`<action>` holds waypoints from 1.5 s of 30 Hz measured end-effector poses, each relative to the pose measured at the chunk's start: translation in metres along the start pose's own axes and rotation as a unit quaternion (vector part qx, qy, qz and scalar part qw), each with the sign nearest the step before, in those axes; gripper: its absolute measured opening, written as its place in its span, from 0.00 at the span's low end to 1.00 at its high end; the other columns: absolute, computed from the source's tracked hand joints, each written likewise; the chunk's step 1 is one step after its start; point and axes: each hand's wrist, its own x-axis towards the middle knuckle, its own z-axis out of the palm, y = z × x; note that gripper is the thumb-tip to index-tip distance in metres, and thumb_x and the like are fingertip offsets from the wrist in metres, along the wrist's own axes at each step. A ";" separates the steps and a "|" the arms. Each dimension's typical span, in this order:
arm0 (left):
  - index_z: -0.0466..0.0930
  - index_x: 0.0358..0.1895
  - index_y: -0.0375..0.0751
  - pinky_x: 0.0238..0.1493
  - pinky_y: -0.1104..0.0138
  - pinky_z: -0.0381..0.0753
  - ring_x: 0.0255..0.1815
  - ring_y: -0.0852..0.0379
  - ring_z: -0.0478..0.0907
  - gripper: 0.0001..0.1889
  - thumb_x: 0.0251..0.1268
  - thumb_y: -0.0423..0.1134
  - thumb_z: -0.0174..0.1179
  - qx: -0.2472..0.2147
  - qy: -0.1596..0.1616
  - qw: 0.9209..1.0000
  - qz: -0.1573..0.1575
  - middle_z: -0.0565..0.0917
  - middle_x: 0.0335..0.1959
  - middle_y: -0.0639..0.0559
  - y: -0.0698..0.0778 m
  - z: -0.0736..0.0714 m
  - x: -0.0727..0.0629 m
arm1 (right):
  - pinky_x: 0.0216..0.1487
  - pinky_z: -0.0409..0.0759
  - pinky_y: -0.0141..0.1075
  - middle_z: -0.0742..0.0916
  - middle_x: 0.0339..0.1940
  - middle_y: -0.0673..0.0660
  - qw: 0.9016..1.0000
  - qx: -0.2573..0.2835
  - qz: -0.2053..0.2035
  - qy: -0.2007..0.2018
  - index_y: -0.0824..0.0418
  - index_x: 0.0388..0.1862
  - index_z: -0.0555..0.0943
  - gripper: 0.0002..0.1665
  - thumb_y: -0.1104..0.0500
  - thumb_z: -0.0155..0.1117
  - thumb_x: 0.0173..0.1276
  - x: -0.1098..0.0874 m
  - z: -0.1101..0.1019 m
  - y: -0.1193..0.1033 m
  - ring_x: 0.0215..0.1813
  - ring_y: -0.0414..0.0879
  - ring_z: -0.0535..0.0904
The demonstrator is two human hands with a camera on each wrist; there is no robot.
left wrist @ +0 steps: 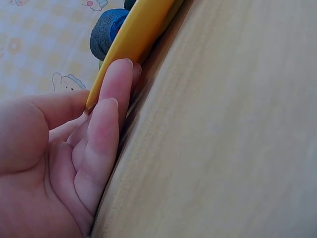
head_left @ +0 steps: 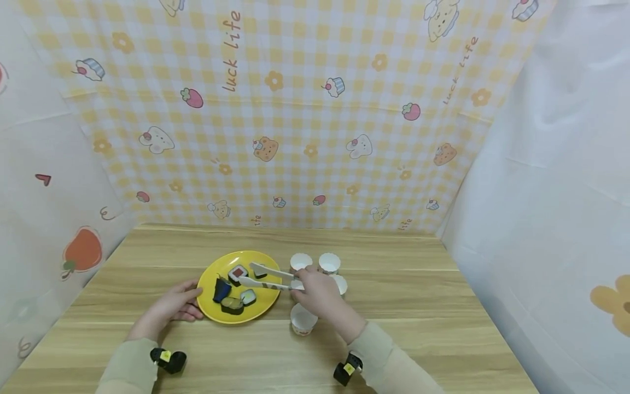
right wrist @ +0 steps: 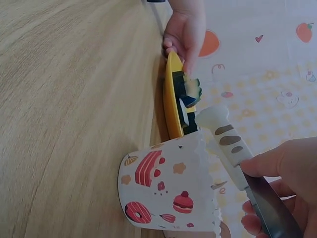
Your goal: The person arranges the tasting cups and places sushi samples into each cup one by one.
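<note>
On the left, my left hand [head_left: 169, 306] pinches the rim of an oval yellow plate [head_left: 209, 308], thumb on top and fingers underneath. My right hand [head_left: 317, 290] grips a pair of white tongs [head_left: 273, 272] with dark stripes, also seen as tongs [right wrist: 229, 141] in the right wrist view. Their arms are spread over the plate, tips near a red-centred sushi roll [head_left: 238, 273] and a roll piece [head_left: 261, 273] partly behind one tip. Also on the plate are a dark blue piece [head_left: 222, 290], a yellow-topped sushi [head_left: 232, 305] and a pale-topped piece [head_left: 248, 297].
Several white paper cups stand right of the plate, some partly behind my right hand; the nearest cup [head_left: 303, 323] carries printed cakes. A wooden table [head_left: 418, 306] lies beneath, with a yellow checked cloth [head_left: 305, 115] hanging behind and white cloths at both sides.
</note>
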 end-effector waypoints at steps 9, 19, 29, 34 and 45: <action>0.40 0.72 0.23 0.27 0.63 0.82 0.25 0.52 0.82 0.32 0.77 0.40 0.43 -0.003 0.003 1.000 -0.006 0.80 0.27 0.44 0.001 0.000 0.000 | 0.19 0.69 0.30 0.81 0.36 0.50 0.999 -0.039 0.010 -0.001 0.57 0.52 0.81 0.22 0.47 0.68 0.63 0.006 0.009 -0.007 0.28 0.40 0.73; 0.39 0.72 0.22 0.26 0.63 0.82 0.24 0.52 0.82 0.32 0.78 0.39 0.42 -0.002 0.006 1.000 -0.006 0.80 0.27 0.44 0.002 0.001 0.000 | 0.18 0.68 0.31 0.79 0.33 0.52 0.998 -0.066 0.008 -0.004 0.60 0.48 0.81 0.21 0.47 0.67 0.64 0.008 0.012 -0.016 0.26 0.41 0.72; 0.39 0.72 0.23 0.27 0.63 0.82 0.25 0.52 0.82 0.32 0.78 0.40 0.42 -0.002 0.005 1.000 -0.006 0.80 0.28 0.44 0.002 0.001 -0.001 | 0.18 0.69 0.32 0.78 0.30 0.52 0.997 -0.069 0.017 -0.002 0.60 0.40 0.80 0.18 0.47 0.68 0.63 0.009 0.014 -0.025 0.27 0.42 0.73; 0.40 0.72 0.23 0.27 0.63 0.82 0.25 0.52 0.82 0.32 0.78 0.40 0.43 -0.004 0.005 1.000 -0.006 0.80 0.28 0.44 0.001 0.000 0.000 | 0.18 0.69 0.33 0.79 0.32 0.51 0.996 -0.081 0.033 -0.011 0.59 0.39 0.81 0.17 0.46 0.68 0.63 0.010 0.018 -0.030 0.27 0.41 0.73; 0.39 0.72 0.22 0.27 0.63 0.82 0.25 0.52 0.82 0.33 0.78 0.40 0.42 -0.001 0.005 1.000 -0.005 0.79 0.28 0.45 0.001 0.000 0.000 | 0.16 0.68 0.34 0.77 0.21 0.48 0.994 -0.104 0.023 0.000 0.56 0.32 0.80 0.14 0.46 0.67 0.63 0.012 0.021 -0.033 0.22 0.41 0.72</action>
